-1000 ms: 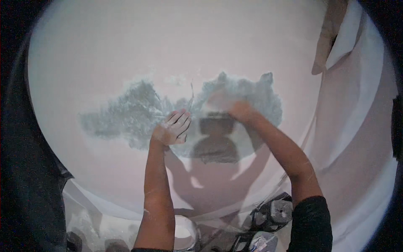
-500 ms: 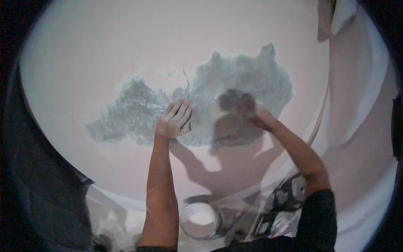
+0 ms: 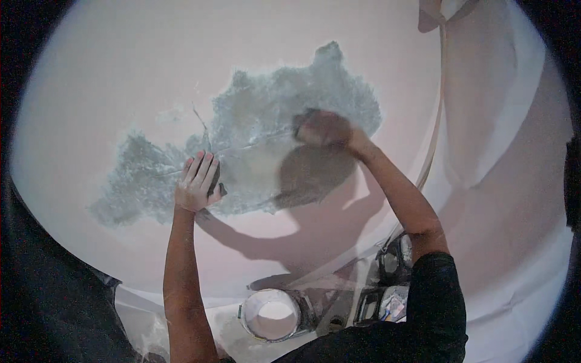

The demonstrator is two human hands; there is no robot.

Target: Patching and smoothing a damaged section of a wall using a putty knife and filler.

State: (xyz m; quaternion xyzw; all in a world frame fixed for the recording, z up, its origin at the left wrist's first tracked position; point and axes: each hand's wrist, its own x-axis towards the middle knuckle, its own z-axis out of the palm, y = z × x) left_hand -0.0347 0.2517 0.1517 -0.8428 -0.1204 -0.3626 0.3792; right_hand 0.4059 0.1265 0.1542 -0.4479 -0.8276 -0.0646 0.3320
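My left hand (image 3: 196,181) lies flat with its fingers extended on a pale, pinkish surface (image 3: 109,78), at the lower middle of an irregular grey, chalky patch (image 3: 272,91) that has a thin crack or line across it. My right hand (image 3: 330,133), blurred and in shadow, is on the right half of the same patch; its fingers are smeared, so I cannot tell whether it holds anything. The shadow of my head and arms falls over the patch and below it.
A round white container (image 3: 272,302) stands below the pale surface, with dark plastic items (image 3: 390,260) and small mixed items (image 3: 393,302) to its right. A draped pale sheet (image 3: 496,151) runs down the right side. Dark material (image 3: 60,290) borders the lower left.
My view has shifted, so the patch appears higher and further left. My right hand swept rightward, then back up and leftward over the patch. My left hand stays at about the same place on it.
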